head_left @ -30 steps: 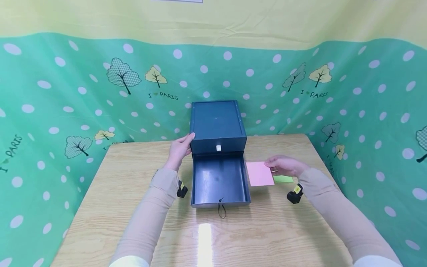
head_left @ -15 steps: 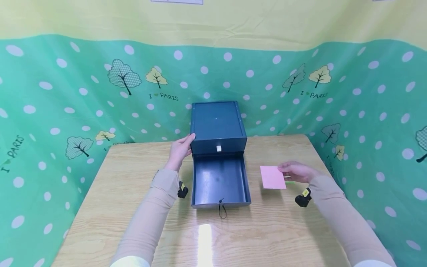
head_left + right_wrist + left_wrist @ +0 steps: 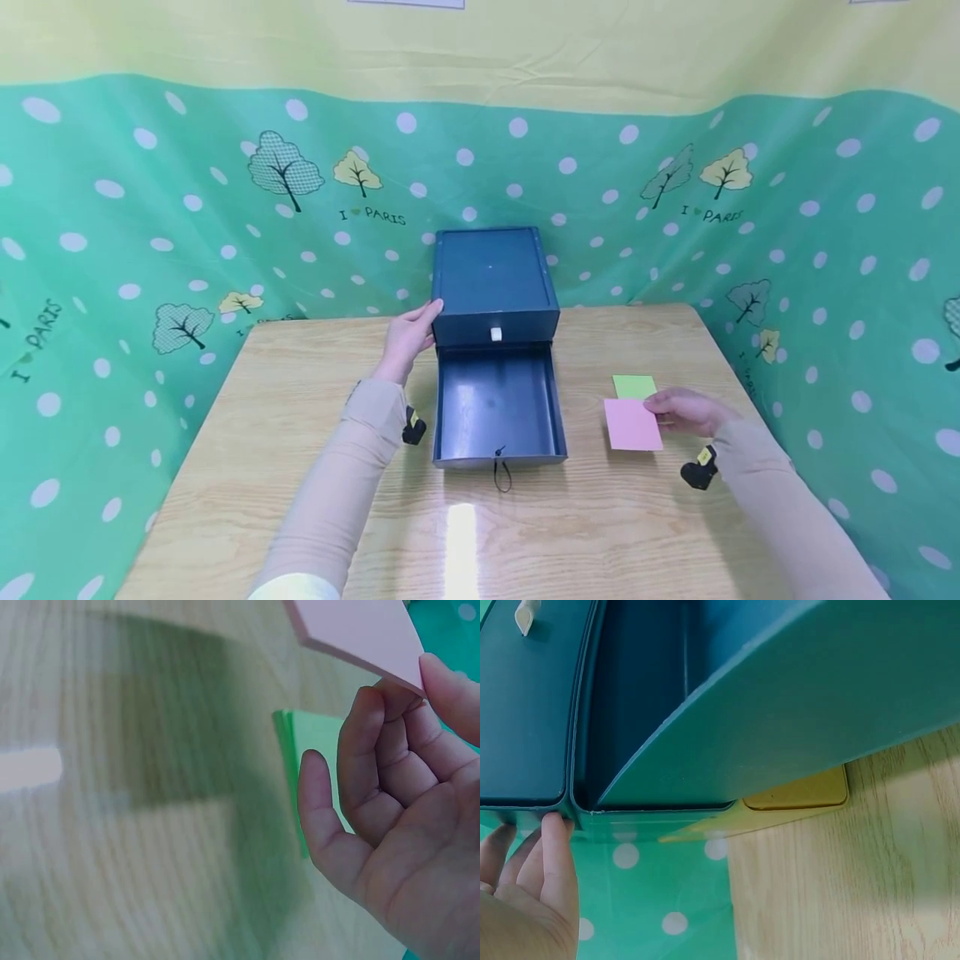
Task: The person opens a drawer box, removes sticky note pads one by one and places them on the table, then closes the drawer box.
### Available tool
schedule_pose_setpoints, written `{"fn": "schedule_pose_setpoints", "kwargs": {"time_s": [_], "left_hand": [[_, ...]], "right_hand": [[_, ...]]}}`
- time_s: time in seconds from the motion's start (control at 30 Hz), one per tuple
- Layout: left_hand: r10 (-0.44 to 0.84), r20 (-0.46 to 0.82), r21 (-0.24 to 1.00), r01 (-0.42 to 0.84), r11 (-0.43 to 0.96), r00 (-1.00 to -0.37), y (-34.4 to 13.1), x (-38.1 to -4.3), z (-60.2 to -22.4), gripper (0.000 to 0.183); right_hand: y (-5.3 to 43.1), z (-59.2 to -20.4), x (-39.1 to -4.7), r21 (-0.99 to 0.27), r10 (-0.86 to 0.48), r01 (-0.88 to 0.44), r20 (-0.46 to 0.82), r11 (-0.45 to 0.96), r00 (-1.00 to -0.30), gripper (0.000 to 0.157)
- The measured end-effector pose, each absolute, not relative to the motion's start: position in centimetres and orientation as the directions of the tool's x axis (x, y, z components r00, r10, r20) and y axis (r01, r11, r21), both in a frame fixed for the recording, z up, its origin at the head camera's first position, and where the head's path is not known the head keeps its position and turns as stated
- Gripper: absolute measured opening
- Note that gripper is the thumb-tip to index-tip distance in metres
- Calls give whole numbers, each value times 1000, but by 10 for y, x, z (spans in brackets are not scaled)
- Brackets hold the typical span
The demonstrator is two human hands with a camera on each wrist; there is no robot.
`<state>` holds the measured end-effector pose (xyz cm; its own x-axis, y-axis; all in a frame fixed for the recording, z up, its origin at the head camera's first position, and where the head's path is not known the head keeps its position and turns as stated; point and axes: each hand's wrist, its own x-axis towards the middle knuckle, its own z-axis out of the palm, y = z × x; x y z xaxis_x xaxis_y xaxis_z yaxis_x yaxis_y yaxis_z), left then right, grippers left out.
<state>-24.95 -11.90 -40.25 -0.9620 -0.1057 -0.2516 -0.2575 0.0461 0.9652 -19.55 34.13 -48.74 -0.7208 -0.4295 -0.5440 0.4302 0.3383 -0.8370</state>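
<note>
A dark blue drawer unit stands at the back of the table, and its open drawer is pulled out with a bare floor. My left hand touches the unit's left side near the upper front corner; in the left wrist view its fingers lie fairly straight against that side. My right hand pinches a pink sticky note pad between thumb and fingertips, right of the drawer and above the table. A green sticky note pad lies on the table just behind it, partly covered in the head view.
A white pull tab sits on the upper drawer front. A black cord loop hangs from the open drawer's front. Below that drawer, the left wrist view shows a yellow drawer. A green dotted cloth surrounds the wooden table.
My right hand has carried the pink sticky note pad away from the drawer, rightward and nearer to me, uncovering more of the green pad. My left hand stays against the unit.
</note>
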Motion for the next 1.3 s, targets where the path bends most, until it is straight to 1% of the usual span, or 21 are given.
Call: {"fn": "schedule_pose_setpoints", "kwargs": {"time_s": [0.17, 0.4, 0.53, 0.63, 0.77, 0.93, 1.13, 1.3], "left_hand": [[-106, -249, 966, -255, 47, -963, -118, -250, -402, 63], [-113, -251, 966, -256, 41, -961, -117, -250, -402, 62], [-109, -251, 965, -257, 45, -962, -117, -250, -403, 63], [-108, -252, 965, -259, 47, -962, -117, -251, -404, 63], [-109, -250, 966, -256, 43, -962, -118, -251, -406, 64], [-106, -244, 968, -249, 35, -964, -118, -251, -405, 64], [-109, -245, 968, -250, 36, -964, -118, -251, -405, 64], [-110, -245, 967, -251, 39, -963, -117, -251, -405, 64]], "right_hand": [[348, -496, -188, -833, -424, 432, -550, 346, -720, 17], [353, -507, -181, -842, -461, 425, -538, 332, -706, 19], [354, -511, -177, -836, -448, 433, -547, 337, -707, 17], [355, -513, -176, -823, -409, 448, -564, 349, -717, 17], [357, -515, -174, -810, -335, 442, -569, 385, -751, 17], [360, -515, -171, -793, -264, 433, -568, 428, -780, 20], [362, -514, -171, -781, -219, 409, -554, 472, -803, 25], [362, -514, -175, -766, -218, 338, -520, 546, -826, 27]]}}
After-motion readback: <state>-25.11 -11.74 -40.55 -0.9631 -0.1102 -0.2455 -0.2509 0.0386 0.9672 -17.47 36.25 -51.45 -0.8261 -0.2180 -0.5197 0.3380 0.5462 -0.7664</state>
